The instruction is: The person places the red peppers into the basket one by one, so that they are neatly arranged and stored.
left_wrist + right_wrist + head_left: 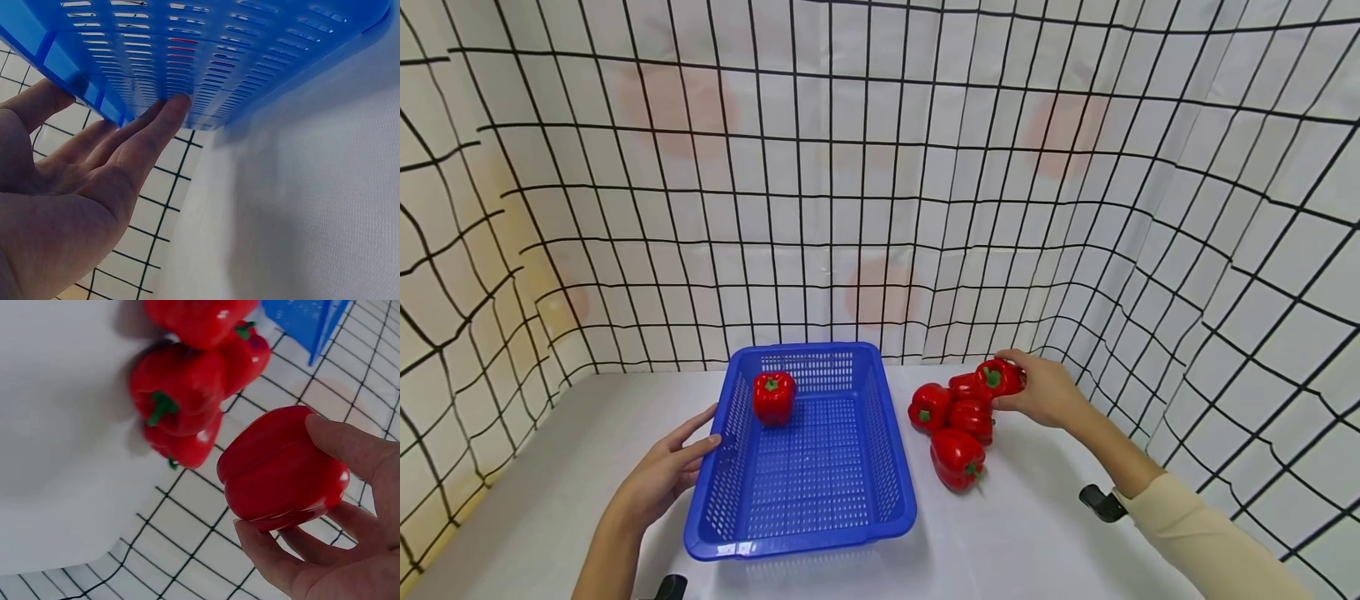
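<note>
My right hand (1043,390) holds a glossy red bell pepper (284,469) between the thumb on one side and fingertips on the other. In the head view its green stem faces me, at the back of a cluster of several more red bell peppers (957,458). My left hand (662,475) is at the left side of a blue plastic basket (895,467). Its thumb lies over the rim and its nearly straight fingers (147,134) rest along the slotted outer wall. Inside the basket, one red bell pepper (773,398) stands at the back left, stem up.
Black wire grid panels (865,200) enclose the white table (1022,533) at the back and both sides, with white sheeting behind them. The back panel stands close behind the basket and peppers. Each wrist wears a dark band device (1102,503).
</note>
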Motion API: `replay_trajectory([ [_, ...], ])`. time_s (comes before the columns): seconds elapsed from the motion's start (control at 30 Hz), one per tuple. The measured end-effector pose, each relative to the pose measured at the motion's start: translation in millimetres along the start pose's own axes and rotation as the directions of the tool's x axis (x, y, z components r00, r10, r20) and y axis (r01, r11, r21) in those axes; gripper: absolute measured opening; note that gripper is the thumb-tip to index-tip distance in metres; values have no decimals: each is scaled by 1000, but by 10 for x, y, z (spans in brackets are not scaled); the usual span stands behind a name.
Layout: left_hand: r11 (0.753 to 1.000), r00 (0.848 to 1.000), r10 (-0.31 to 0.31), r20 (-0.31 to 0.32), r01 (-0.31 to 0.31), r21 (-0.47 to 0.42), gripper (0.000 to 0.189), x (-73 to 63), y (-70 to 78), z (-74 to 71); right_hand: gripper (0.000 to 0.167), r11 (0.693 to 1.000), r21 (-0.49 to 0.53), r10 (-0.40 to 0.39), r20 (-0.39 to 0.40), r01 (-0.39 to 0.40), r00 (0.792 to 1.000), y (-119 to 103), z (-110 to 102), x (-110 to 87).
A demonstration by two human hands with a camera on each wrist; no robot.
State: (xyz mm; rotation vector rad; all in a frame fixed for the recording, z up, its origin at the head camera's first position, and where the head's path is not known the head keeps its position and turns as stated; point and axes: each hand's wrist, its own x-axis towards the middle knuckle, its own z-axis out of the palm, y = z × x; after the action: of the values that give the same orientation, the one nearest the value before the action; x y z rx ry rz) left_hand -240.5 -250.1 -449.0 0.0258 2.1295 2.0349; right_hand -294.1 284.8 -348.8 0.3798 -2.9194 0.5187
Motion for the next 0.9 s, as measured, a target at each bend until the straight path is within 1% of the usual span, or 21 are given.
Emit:
replay_trajectory([
  [0.17, 1000, 1000, -5, -10, 5, 11, 73, 3, 5, 10, 72, 1000, 24, 17, -1, -17, 1000, -94, -20, 33],
  [0.4, 1000, 1000, -5, -20, 6, 24, 75, 10, 4, 25, 75, 997, 74, 22, -2, -22, 1000, -156, 1, 52],
  [0.53, 1000, 1000, -4, -17, 4, 21, 75, 10, 3, 21, 76, 997, 73, 10, 1, -10, 1000, -182, 41, 71],
  [0.77, 1000, 1000, -8, -10, 8, 1, 74, 12, 1, 6, 74, 997, 74, -37, -16, 38, 999, -276, 91, 140],
  [0.9, 1000, 1000, -13, -14, 13, 2, 74, 12, 3, 9, 77, 996, 84, -33, -17, 34, 999, -373, 119, 186],
])
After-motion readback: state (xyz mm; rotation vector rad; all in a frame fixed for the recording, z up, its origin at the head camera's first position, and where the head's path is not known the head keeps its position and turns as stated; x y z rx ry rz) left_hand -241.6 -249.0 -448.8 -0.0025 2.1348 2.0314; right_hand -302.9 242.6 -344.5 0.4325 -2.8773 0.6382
